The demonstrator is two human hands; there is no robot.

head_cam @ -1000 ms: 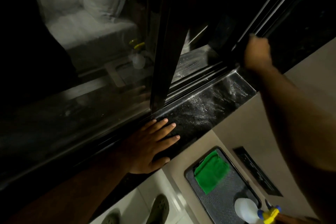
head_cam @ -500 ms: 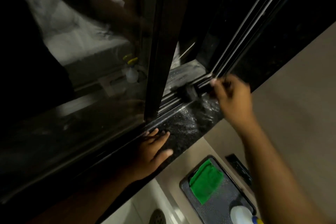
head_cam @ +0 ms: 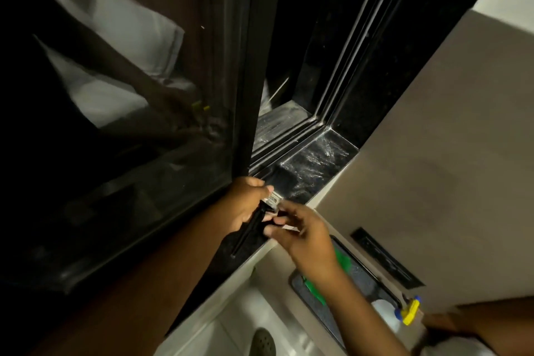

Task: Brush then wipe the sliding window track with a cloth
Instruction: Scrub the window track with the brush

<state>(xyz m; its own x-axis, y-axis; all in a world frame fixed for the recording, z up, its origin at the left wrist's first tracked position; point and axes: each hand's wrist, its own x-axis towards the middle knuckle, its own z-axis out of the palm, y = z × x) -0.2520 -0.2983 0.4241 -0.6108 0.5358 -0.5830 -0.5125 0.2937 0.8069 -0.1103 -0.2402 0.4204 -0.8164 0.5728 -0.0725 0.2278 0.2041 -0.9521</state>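
A brush with a black handle (head_cam: 249, 233) and a silver ferrule is held over the black stone sill (head_cam: 316, 157), just in front of the sliding window track (head_cam: 284, 136). My left hand (head_cam: 245, 202) is closed around the brush near the ferrule. The fingertips of my right hand (head_cam: 304, 235) pinch the same brush from the right. The bristles point up-right and are hard to tell from the dark sill. A green cloth (head_cam: 315, 286) lies in a dark tray (head_cam: 361, 274) below, partly hidden by my right forearm.
The dark sliding sash (head_cam: 245, 66) stands upright left of the open track section. A white spray bottle (head_cam: 384, 311) with a yellow trigger sits at the tray's near end. A black slotted strip (head_cam: 387, 260) lies on the beige counter. A shoe (head_cam: 263, 341) shows on the floor.
My right hand brought the brush from the far end of the track back along it to the near sill. My left hand lifted off the sill and closed on the brush.
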